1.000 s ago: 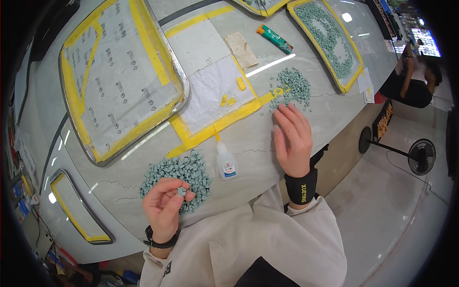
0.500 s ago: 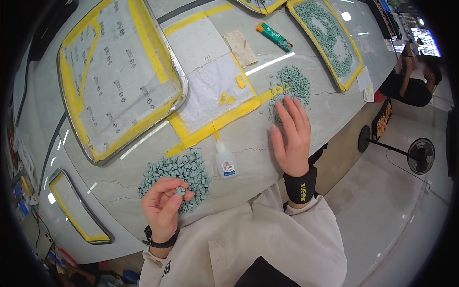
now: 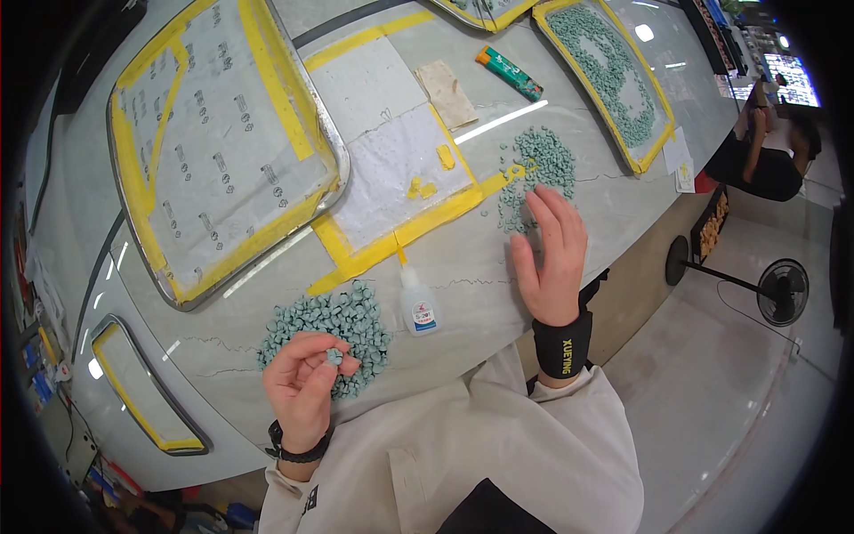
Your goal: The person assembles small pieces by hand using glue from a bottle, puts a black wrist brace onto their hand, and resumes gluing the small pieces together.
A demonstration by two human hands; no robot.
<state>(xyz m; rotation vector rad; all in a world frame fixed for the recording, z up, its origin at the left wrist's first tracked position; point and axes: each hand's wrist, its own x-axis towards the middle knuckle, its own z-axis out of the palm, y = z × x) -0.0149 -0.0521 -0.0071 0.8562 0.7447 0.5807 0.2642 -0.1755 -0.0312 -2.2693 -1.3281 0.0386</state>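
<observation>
My left hand (image 3: 301,383) pinches a small grey-green petal-shaped piece (image 3: 334,356) between thumb and fingers. It is held over the lower edge of a heap of similar pieces (image 3: 334,313) on the grey table. My right hand (image 3: 557,265) has its fingers stretched out and thumb apart, with nothing visible in it. Its fingertips lie at the near edge of a second pile of smaller grey-green pieces (image 3: 550,158). Between the hands lies a small white squeeze bottle (image 3: 417,304) with a yellow nozzle, its tip at a yellow-taped border (image 3: 374,253).
Bits of yellow putty-like material (image 3: 446,157) lie on a white sheet (image 3: 391,178). A large taped tray (image 3: 200,151) stands at left, and a tray of green pieces (image 3: 614,84) at far right. Beyond are a green tube-like pack (image 3: 509,73), a fan (image 3: 785,292) and another person (image 3: 769,160).
My right hand has drawn back slightly toward me and to the right, off the edge of the smaller pile. My left hand keeps its pinch in about the same place.
</observation>
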